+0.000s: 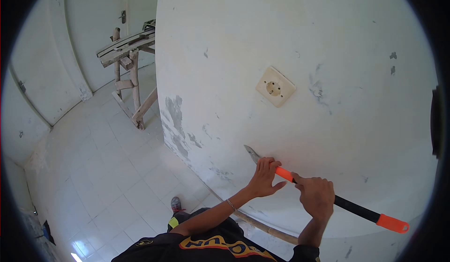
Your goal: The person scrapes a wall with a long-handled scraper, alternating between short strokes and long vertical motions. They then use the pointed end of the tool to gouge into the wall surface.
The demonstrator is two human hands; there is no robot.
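A long-handled scraper (358, 208) slants across the wall in front of me, its grip orange and black. Its grey metal blade (250, 152) points up and left, close to the wall surface. My left hand (263, 178) is on the neck just behind the blade, fingers curled over it and thumb apart. Further down the handle, my right hand (317, 195) is closed around the shaft. The handle's orange end (393, 223) sticks out to the lower right. The white wall (225, 107) has grey patches of worn paint (174, 114).
A cream power socket (275, 87) is on the wall above my hands. At the left, a wooden trestle (131, 60) stands on the tiled floor (108, 168) near a door (91, 28). A bamboo pole (267, 227) runs low along the wall beneath my arms.
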